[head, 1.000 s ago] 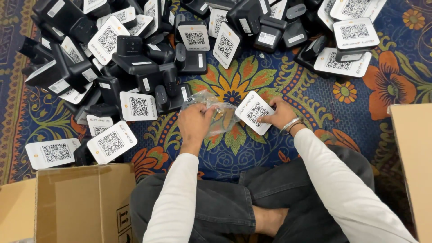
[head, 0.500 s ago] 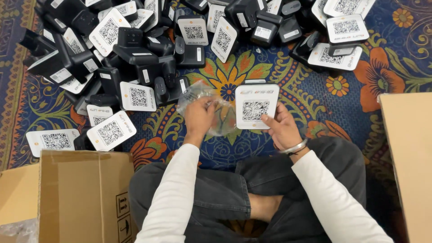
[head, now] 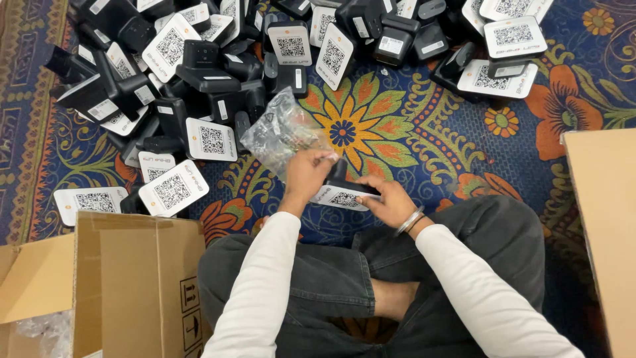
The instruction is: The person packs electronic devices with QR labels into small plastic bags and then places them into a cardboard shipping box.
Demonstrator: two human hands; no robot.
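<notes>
I sit cross-legged on a patterned carpet. My left hand [head: 306, 174] grips the black base of a small stand device [head: 344, 193] with a white square code panel, and also pinches a crumpled clear plastic bag [head: 281, 129] that sticks up toward the pile. My right hand [head: 387, 202], with a bangle on the wrist, holds the white panel's right side, tilted nearly flat above my lap. A big heap of the same black devices with white code panels [head: 199, 73] lies just ahead and to the left.
An open cardboard box [head: 132, 278] stands at my left knee, with clear plastic at its lower left. A second cardboard box [head: 603, 225] is at the right edge. More devices [head: 503, 46] lie at the upper right on the floral carpet [head: 430, 132].
The device moved from the floor toward my lap; its panel faced up half a second ago and is now tilted nearly flat. Both hands drew closer together and the view shifted.
</notes>
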